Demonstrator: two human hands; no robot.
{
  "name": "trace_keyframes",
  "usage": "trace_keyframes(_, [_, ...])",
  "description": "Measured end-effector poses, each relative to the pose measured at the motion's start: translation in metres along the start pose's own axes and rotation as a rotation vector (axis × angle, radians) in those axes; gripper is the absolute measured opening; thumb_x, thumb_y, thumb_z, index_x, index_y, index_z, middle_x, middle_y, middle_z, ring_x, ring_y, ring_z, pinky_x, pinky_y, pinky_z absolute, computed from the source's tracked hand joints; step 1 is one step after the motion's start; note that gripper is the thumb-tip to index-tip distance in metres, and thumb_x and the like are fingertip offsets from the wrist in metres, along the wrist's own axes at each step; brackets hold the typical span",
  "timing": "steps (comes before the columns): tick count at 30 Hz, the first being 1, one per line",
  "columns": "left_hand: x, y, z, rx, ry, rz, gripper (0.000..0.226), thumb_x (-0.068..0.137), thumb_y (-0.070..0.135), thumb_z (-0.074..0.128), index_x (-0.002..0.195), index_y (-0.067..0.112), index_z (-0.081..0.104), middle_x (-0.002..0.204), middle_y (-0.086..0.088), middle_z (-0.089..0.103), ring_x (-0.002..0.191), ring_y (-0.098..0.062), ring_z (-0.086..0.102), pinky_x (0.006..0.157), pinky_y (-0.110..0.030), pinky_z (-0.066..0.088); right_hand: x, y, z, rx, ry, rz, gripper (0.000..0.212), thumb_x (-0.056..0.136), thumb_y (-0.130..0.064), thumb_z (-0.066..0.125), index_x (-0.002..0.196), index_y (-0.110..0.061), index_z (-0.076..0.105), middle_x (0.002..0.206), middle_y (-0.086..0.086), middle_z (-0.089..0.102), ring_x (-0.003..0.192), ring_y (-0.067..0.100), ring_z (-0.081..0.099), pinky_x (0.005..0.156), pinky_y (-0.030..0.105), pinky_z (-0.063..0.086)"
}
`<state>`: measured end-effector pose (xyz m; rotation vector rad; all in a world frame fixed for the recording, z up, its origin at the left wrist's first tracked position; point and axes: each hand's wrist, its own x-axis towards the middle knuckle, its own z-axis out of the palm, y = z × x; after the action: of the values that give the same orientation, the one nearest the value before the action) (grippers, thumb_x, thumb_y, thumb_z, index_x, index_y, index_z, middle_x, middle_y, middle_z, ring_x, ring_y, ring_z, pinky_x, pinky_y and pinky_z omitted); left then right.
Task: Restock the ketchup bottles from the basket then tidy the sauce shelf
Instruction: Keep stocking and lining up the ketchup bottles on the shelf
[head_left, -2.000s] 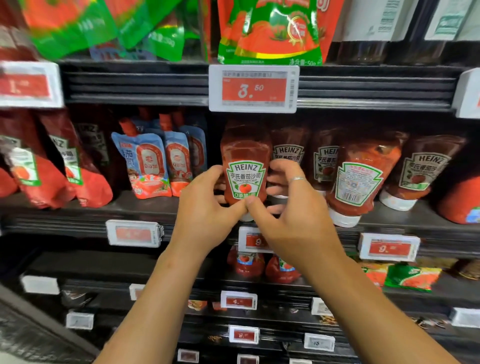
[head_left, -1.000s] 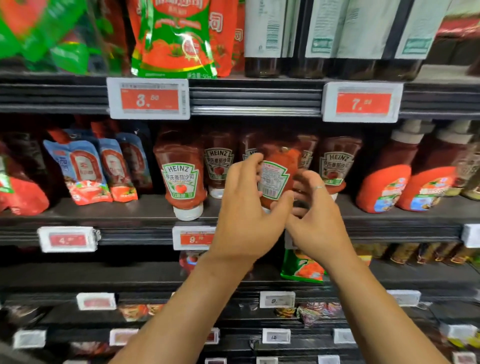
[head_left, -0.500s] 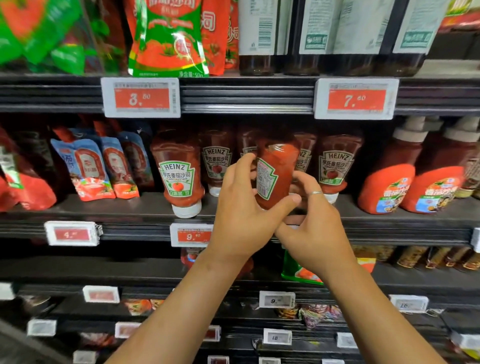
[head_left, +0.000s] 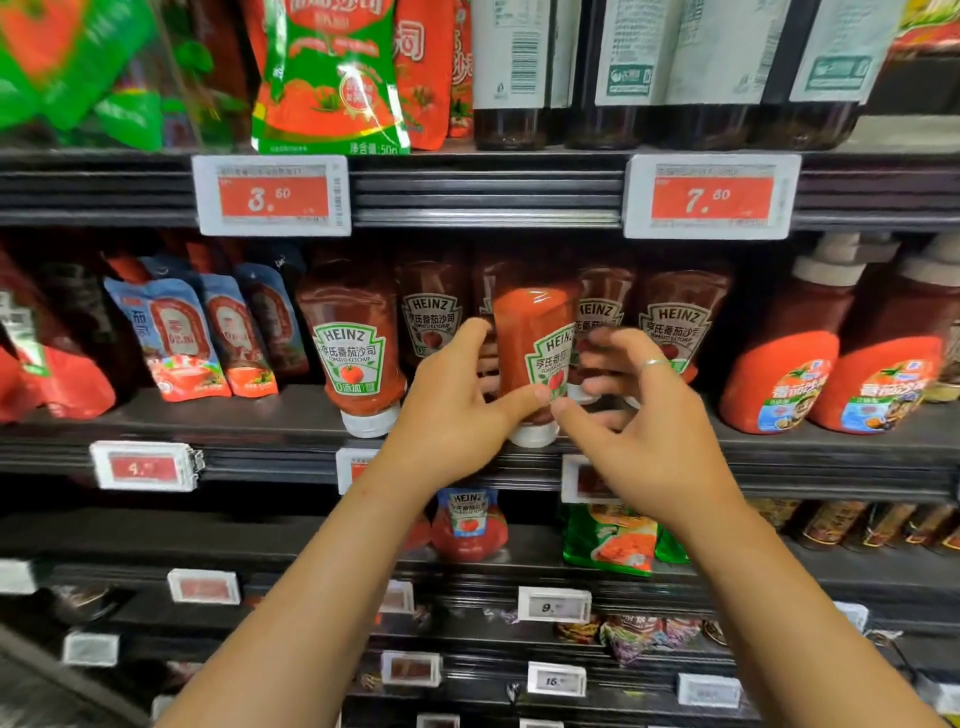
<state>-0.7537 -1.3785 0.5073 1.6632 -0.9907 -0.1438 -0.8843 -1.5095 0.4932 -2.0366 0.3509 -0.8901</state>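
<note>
The left hand (head_left: 447, 410) grips a ketchup bottle (head_left: 532, 358) standing cap-down at the shelf (head_left: 260, 415) front, label turned right. The right hand (head_left: 644, 431) is blurred, fingers spread and loosely curled beside it; whether it touches, I cannot tell.

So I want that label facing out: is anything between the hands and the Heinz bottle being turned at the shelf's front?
Nothing visible. The left hand grips the upside-down red Heinz ketchup bottle; the right hand is beside it, fingers spread, blurred.
</note>
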Motion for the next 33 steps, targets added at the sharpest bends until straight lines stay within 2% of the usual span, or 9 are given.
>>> trace_keyframes(3, [0.005, -0.002, -0.004, -0.050, -0.088, -0.018, 0.041, 0.086, 0.012, 0.078, 0.119, 0.021, 0.055, 0.118, 0.011, 0.067, 0.109, 0.003, 0.064, 0.089, -0.014, 0.052, 0.010, -0.002, 0.003, -0.002, -0.068, 0.004, 0.060, 0.078, -0.057, 0.076, 0.128, -0.042, 0.047, 0.116, -0.023, 0.064, 0.111, -0.005, 0.060, 0.075, 0.021, 0.059])
trace_keyframes(7, [-0.007, -0.001, -0.004, -0.003, -0.069, 0.012, 0.047, 0.091, 0.015, 0.072, 0.134, 0.018, 0.052, 0.126, 0.008, 0.065, 0.116, 0.002, 0.062, 0.098, -0.021, 0.052, 0.010, 0.007, 0.012, 0.106, -0.149, 0.044, 0.064, 0.085, -0.037, 0.078, 0.137, -0.029, 0.041, 0.123, -0.015, 0.067, 0.112, -0.002, 0.064, 0.081, 0.028, 0.061])
trace_keyframes(9, [-0.021, -0.001, -0.007, 0.141, 0.073, 0.094, 0.051, 0.089, 0.024, 0.075, 0.135, 0.024, 0.054, 0.123, 0.014, 0.066, 0.114, 0.004, 0.061, 0.091, -0.019, 0.054, 0.008, 0.012, 0.013, 0.079, -0.155, 0.037, 0.069, 0.083, -0.030, 0.080, 0.138, -0.034, 0.039, 0.124, -0.017, 0.065, 0.111, -0.002, 0.065, 0.083, 0.029, 0.061])
trace_keyframes(12, [-0.045, -0.006, -0.020, 0.261, 0.336, 0.218, 0.032, 0.085, 0.022, 0.078, 0.114, 0.026, 0.065, 0.101, 0.017, 0.069, 0.097, -0.004, 0.068, 0.076, -0.023, 0.057, 0.006, 0.015, 0.015, 0.021, -0.129, 0.021, 0.072, 0.081, -0.030, 0.082, 0.136, -0.043, 0.037, 0.122, -0.022, 0.063, 0.106, -0.002, 0.066, 0.082, 0.028, 0.061])
trace_keyframes(14, [-0.055, -0.012, -0.031, 0.369, 0.536, 0.273, 0.027, 0.083, 0.022, 0.078, 0.107, 0.023, 0.065, 0.096, 0.016, 0.066, 0.092, -0.008, 0.066, 0.078, -0.023, 0.054, 0.006, 0.015, 0.018, 0.016, -0.109, 0.020, 0.073, 0.079, -0.035, 0.081, 0.137, -0.042, 0.038, 0.121, -0.025, 0.064, 0.104, -0.002, 0.067, 0.080, 0.028, 0.061])
trace_keyframes(17, [-0.059, -0.026, -0.044, 0.441, 0.754, 0.203, 0.055, 0.077, 0.027, 0.084, 0.121, 0.016, 0.055, 0.116, 0.006, 0.051, 0.107, -0.018, 0.055, 0.091, -0.037, 0.050, 0.005, 0.011, 0.025, 0.021, -0.090, 0.014, 0.074, 0.074, -0.044, 0.079, 0.136, -0.040, 0.040, 0.122, -0.024, 0.064, 0.103, 0.000, 0.067, 0.077, 0.030, 0.061])
trace_keyframes(20, [-0.053, -0.035, -0.048, 0.351, 0.731, 0.053, 0.090, 0.070, 0.035, 0.090, 0.141, 0.019, 0.037, 0.134, 0.007, 0.037, 0.124, -0.017, 0.046, 0.102, -0.039, 0.048, 0.006, 0.008, 0.034, 0.014, -0.079, 0.014, 0.074, 0.076, -0.039, 0.080, 0.137, -0.036, 0.040, 0.124, -0.018, 0.064, 0.102, 0.004, 0.068, 0.078, 0.036, 0.061])
trace_keyframes(23, [-0.045, -0.041, -0.049, 0.338, 0.641, -0.044, 0.108, 0.069, 0.044, 0.089, 0.152, 0.027, 0.022, 0.148, 0.002, 0.033, 0.136, -0.015, 0.040, 0.110, -0.041, 0.045, 0.006, 0.004, 0.041, -0.009, -0.053, 0.023, 0.074, 0.072, -0.047, 0.077, 0.135, -0.037, 0.040, 0.125, -0.019, 0.063, 0.100, 0.004, 0.068, 0.079, 0.036, 0.061])
trace_keyframes(33, [-0.037, -0.056, -0.059, 0.334, 0.604, -0.094, 0.103, 0.070, 0.045, 0.088, 0.149, 0.034, 0.024, 0.146, 0.003, 0.047, 0.134, -0.015, 0.048, 0.106, -0.046, 0.049, 0.005, -0.006, 0.067, -0.113, 0.027, 0.045, 0.075, 0.072, -0.047, 0.084, 0.133, -0.041, 0.040, 0.113, -0.025, 0.062, 0.095, -0.006, 0.062, 0.074, 0.012, 0.053])
